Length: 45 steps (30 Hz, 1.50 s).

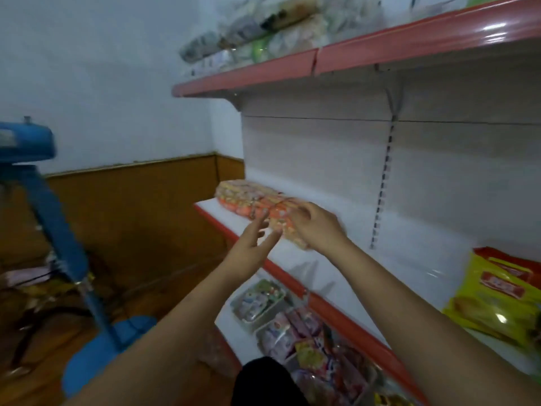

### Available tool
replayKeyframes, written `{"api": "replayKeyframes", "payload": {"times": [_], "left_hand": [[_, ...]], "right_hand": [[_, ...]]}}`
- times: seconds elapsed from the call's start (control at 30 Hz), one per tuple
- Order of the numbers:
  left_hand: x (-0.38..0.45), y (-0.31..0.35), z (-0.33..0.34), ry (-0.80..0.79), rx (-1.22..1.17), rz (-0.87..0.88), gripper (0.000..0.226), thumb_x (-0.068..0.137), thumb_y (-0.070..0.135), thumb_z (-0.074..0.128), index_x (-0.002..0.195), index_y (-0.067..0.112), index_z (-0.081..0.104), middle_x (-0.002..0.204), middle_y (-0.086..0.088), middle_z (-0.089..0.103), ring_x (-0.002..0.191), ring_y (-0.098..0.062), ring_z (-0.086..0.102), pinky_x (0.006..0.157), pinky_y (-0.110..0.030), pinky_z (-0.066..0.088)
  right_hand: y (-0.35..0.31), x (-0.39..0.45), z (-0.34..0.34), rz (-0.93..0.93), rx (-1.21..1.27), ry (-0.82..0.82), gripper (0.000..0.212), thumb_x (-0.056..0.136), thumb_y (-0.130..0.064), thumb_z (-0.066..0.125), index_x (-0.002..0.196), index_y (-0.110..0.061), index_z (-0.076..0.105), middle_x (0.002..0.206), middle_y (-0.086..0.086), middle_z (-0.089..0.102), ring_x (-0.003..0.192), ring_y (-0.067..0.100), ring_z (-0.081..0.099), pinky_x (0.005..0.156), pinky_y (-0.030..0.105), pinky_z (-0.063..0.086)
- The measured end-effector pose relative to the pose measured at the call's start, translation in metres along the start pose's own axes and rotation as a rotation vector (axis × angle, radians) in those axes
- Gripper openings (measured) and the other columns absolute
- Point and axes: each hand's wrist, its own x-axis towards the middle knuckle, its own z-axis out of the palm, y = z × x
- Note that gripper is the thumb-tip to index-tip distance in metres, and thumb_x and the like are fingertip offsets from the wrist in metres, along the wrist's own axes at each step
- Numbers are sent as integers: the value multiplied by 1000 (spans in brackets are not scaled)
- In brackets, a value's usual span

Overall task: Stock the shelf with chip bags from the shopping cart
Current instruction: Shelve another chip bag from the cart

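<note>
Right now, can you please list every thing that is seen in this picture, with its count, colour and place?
chip bags: a row, count unclear, orange and pale, left end of the middle shelf
middle shelf: one, white with red edge, centre
top shelf: one, red edge, above
pale packets: a pile, blurred, on the top shelf
yellow bags: at least one, yellow and red, right on the middle shelf
mixed snack packs: many, pink and multicolour, lower shelf
blue stand: one, left, on the floor
left hand: fingers straight, at the front of the nearest chip bag
right hand: gripping the nearest chip bag
</note>
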Motion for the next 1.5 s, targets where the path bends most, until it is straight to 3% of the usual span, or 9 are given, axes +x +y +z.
{"api": "replayKeyframes", "payload": {"times": [0.1, 0.17, 0.33, 0.53, 0.7, 0.83, 1.1, 1.33, 1.5], "left_hand": [[-50, -15, -80, 160, 12, -61, 67, 95, 55, 51, 153, 33, 28, 148, 6, 42, 124, -9, 49, 88, -20, 52], [-91, -23, -127, 275, 50, -123, 65, 96, 53, 49, 154, 33, 26, 149, 6, 41, 124, -7, 45, 78, -10, 45], [-215, -39, -229, 532, 109, -279, 64, 97, 53, 46, 153, 30, 28, 149, 2, 44, 126, -12, 50, 95, -26, 44], [-369, -39, -292, 826, 176, -433, 62, 98, 50, 47, 153, 26, 31, 146, 0, 44, 128, -15, 48, 93, -25, 46], [-476, -31, -304, 1076, 239, -530, 54, 100, 41, 48, 150, 23, 37, 145, -3, 47, 122, -9, 49, 80, -9, 41], [-554, -19, -297, 1267, 272, -657, 57, 98, 52, 47, 150, 30, 37, 138, 5, 47, 122, -9, 48, 82, -16, 41], [-676, -1, -267, 1583, 335, -895, 52, 102, 44, 45, 150, 24, 39, 146, -4, 48, 123, -13, 49, 90, -23, 38], [-774, -16, -243, 1703, 321, -1160, 55, 101, 47, 44, 149, 21, 39, 139, -3, 52, 115, -11, 49, 93, -27, 37], [-844, -71, -234, 1631, 255, -1369, 59, 98, 44, 52, 149, 18, 39, 141, -8, 54, 123, -21, 57, 97, -34, 49]], "right_hand": [[-54, -16, 71, -118, 107, -138, 54, 98, -52, 42, 141, -20, 49, 142, 1, 54, 124, 21, 54, 86, 26, 40], [-93, -34, 117, -167, 175, -247, 57, 98, -55, 41, 143, -22, 45, 145, 1, 51, 129, 21, 50, 94, 29, 42], [-185, -99, 216, -358, 291, -545, 59, 97, -57, 41, 144, -21, 45, 144, -1, 51, 130, 19, 49, 94, 27, 40], [-273, -204, 300, -586, 331, -816, 59, 97, -57, 41, 143, -21, 46, 143, -1, 52, 129, 19, 50, 93, 28, 40], [-319, -292, 349, -723, 404, -1058, 55, 97, -52, 46, 142, -20, 48, 141, 0, 54, 123, 17, 53, 84, 25, 45], [-344, -363, 379, -861, 412, -1224, 57, 97, -53, 46, 141, -18, 49, 140, 1, 55, 128, 19, 52, 101, 33, 43], [-354, -495, 425, -955, 421, -1582, 49, 99, -44, 48, 138, -15, 51, 140, 3, 55, 120, 12, 52, 90, 23, 36], [-349, -591, 477, -1128, 219, -1747, 50, 97, -40, 53, 142, -16, 47, 141, 7, 54, 125, 21, 54, 99, 32, 43], [-331, -662, 533, -1416, -55, -1771, 69, 90, -43, 62, 150, -22, 33, 151, 5, 44, 134, 25, 46, 110, 39, 39]]}}
